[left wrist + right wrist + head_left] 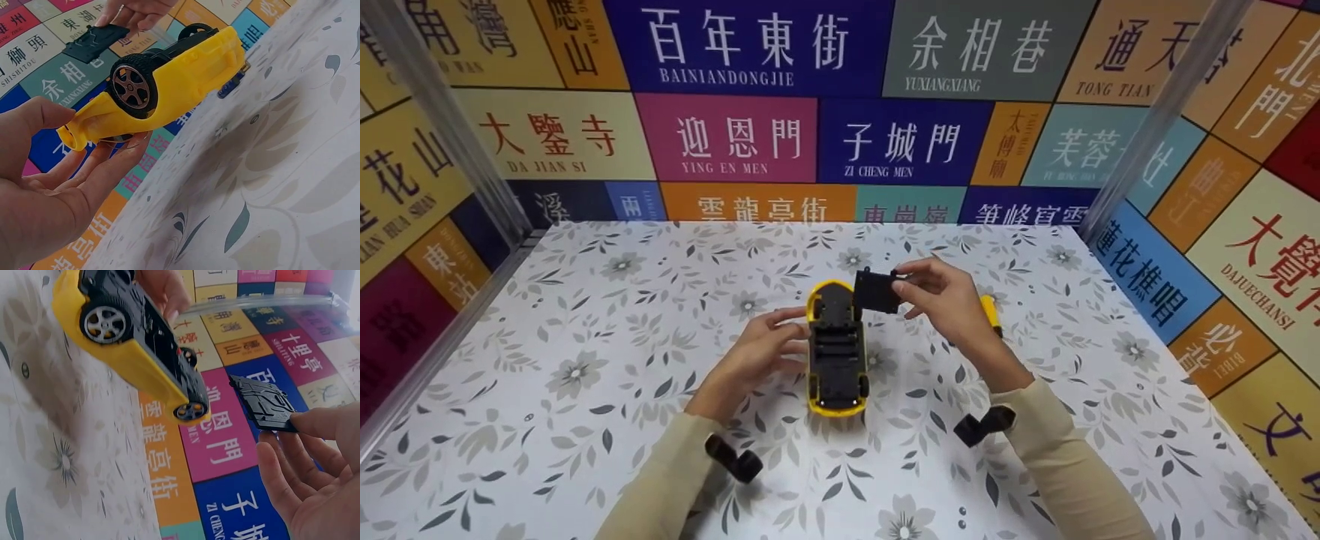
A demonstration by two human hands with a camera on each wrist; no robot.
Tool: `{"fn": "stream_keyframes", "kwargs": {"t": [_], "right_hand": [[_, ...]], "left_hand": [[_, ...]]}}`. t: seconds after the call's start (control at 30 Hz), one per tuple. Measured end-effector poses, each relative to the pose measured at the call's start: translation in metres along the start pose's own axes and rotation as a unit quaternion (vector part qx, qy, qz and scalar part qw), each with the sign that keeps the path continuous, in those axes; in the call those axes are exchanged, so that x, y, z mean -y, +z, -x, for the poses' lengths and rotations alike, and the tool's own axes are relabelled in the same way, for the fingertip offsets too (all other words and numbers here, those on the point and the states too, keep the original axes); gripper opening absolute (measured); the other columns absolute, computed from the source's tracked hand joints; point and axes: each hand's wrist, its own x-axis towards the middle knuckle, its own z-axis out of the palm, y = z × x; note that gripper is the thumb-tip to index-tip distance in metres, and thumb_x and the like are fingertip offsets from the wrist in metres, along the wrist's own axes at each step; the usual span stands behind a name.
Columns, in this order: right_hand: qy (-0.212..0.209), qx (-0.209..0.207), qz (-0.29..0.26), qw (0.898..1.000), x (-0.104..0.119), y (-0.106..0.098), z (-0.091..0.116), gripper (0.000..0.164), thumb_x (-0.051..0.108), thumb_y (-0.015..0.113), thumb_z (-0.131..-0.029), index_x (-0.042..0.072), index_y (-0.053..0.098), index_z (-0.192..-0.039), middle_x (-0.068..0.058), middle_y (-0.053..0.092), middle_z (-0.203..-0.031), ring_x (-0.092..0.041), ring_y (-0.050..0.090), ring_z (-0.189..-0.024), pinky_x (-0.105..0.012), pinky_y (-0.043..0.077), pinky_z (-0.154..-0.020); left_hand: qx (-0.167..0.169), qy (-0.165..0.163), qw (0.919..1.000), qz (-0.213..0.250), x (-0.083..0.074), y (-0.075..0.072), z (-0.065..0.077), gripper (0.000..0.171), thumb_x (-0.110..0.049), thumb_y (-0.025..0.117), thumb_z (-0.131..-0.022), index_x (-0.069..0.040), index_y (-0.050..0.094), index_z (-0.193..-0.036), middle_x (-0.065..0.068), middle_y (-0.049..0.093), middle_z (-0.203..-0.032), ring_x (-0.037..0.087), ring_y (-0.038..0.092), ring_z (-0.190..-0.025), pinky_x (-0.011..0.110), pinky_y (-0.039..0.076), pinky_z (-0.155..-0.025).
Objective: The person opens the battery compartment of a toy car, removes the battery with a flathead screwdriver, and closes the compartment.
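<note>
A yellow toy car [838,375] is turned belly up, its black underside [840,382] showing. An open recess lies across the middle of that underside. My left hand [765,349] grips the car from the left, thumb on one side of the yellow body and fingers beneath it, as the left wrist view shows. In my right hand [941,292], a flat black cover plate [876,291] is pinched by one edge between thumb and fingers. Held up beside the car's far end, the plate shows moulded lines [267,400] on one face. Black-tyred wheels [132,85] stick out from the car.
A yellow piece with a dark part [991,313] lies on the table behind my right wrist, partly hidden by it. The table [585,450] has a floral cover. Walls of coloured signs [727,139] close off the back and sides, with clear tubes at the corners.
</note>
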Motion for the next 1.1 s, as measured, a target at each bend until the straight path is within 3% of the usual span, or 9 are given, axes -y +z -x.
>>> {"fn": "stream_keyframes", "kwargs": {"t": [0.27, 0.57, 0.93, 1.1], "right_hand": [[-0.005, 0.029, -0.027, 0.999, -0.001, 0.011, 0.009, 0.033, 0.012, 0.066, -0.096, 0.002, 0.062, -0.127, -0.011, 0.067, -0.105, -0.012, 0.072, -0.088, -0.033, 0.065, -0.076], [-0.014, 0.054, -0.054, 0.997, -0.013, 0.023, 0.014, 0.033, 0.006, 0.064, -0.096, -0.002, 0.061, -0.127, -0.009, 0.063, -0.105, -0.011, 0.071, -0.087, -0.034, 0.065, -0.073], [-0.025, 0.091, -0.034, 0.995, -0.023, 0.038, 0.018, 0.031, 0.005, 0.064, -0.096, -0.003, 0.062, -0.126, -0.019, 0.062, -0.109, -0.012, 0.069, -0.086, -0.04, 0.065, -0.074], [-0.018, 0.102, -0.021, 0.994, -0.024, 0.043, 0.019, 0.028, 0.005, 0.063, -0.096, -0.003, 0.062, -0.123, -0.021, 0.062, -0.112, -0.015, 0.071, -0.091, -0.033, 0.064, -0.074]], "left_hand": [[-0.002, 0.004, 1.0, 0.006, -0.001, 0.001, 0.002, 0.056, -0.007, 0.055, -0.088, -0.009, 0.05, -0.144, 0.015, 0.07, -0.116, 0.02, 0.072, -0.086, 0.039, 0.064, -0.08], [0.013, 0.019, 0.9996, 0.013, -0.001, 0.001, 0.004, 0.056, -0.007, 0.055, -0.089, -0.007, 0.047, -0.145, 0.012, 0.072, -0.108, 0.02, 0.073, -0.085, 0.035, 0.064, -0.071], [0.01, 0.01, 0.9999, 0.007, -0.002, 0.001, 0.003, 0.057, -0.008, 0.055, -0.088, -0.007, 0.048, -0.144, 0.013, 0.072, -0.112, 0.02, 0.073, -0.086, 0.036, 0.063, -0.073], [0.002, 0.01, 0.9999, 0.005, -0.001, 0.001, 0.003, 0.057, -0.007, 0.055, -0.087, -0.008, 0.048, -0.144, 0.012, 0.072, -0.11, 0.019, 0.072, -0.084, 0.034, 0.063, -0.07]]}}
